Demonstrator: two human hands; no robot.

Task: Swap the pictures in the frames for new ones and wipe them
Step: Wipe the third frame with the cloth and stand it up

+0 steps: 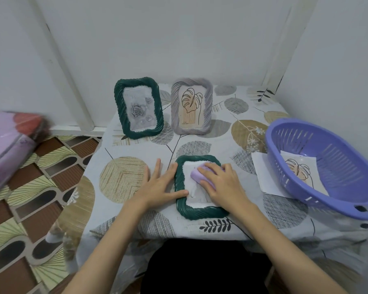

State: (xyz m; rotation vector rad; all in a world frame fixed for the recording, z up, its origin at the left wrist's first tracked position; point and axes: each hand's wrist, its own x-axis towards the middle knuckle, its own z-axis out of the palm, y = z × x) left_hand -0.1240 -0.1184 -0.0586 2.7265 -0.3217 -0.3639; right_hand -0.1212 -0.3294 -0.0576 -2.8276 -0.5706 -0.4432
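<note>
A dark green frame (197,212) lies flat on the table in front of me. My right hand (221,185) grips a lilac sponge (197,175) and presses it on the frame's pale glass. My left hand (160,183) lies flat beside the frame, fingers straight, thumb touching its left rim. Two frames stand upright at the back: a green one (139,107) with a grey rose picture and a grey-lilac one (191,106) with a leaf drawing.
A purple plastic basket (319,166) sits at the right on the leaf-patterned tablecloth (123,179), holding a leaf picture (300,169), with a white sheet (261,168) under its rim. A pink wrapped bundle (11,136) lies on the floor at left. Walls close in behind and right.
</note>
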